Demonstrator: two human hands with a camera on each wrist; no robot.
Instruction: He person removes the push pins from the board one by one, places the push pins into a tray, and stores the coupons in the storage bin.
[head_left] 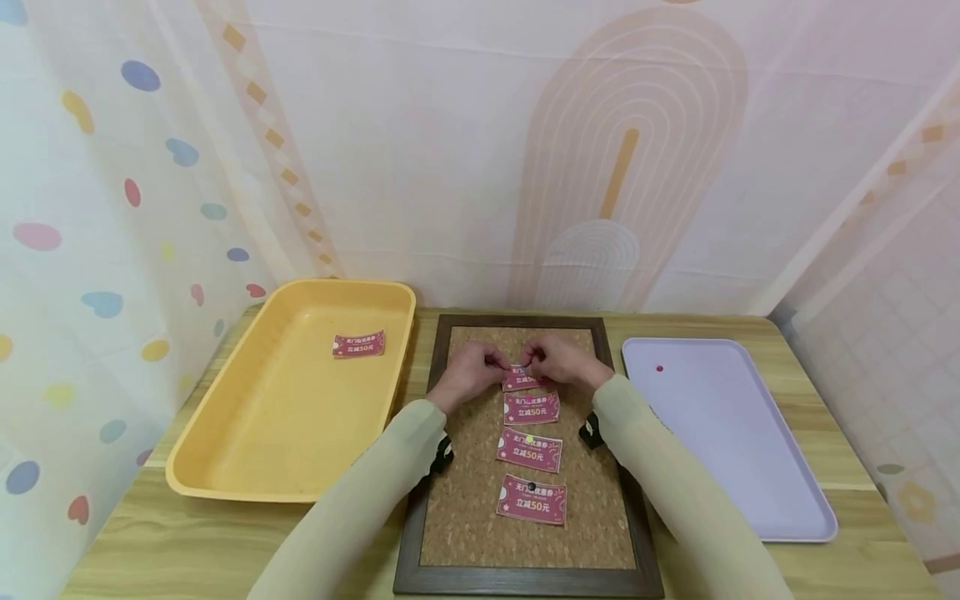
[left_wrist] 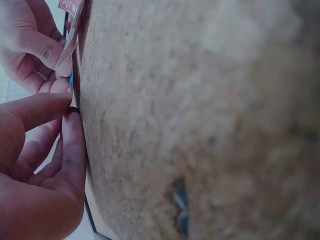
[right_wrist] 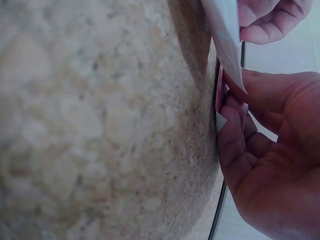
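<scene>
top coupon (head_left: 521,380): right end partly hidden under right hand (head_left: 561,361) in head view. blue bit (left_wrist: 70,80) in left wrist view mostly hidden by fingers (left_wrist: 60,85), kind unclear. left hand (right_wrist: 270,24) cut by top edge, right wrist view. sleeves (head_left: 363,492) cut by head view's bottom edge. cork (head_left: 461,529) blurred in both wrist views.

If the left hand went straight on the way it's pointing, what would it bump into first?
Past the top coupon that the left hand pinches, probably the right hand, which faces it close by; exact depth is hard to judge.
</scene>
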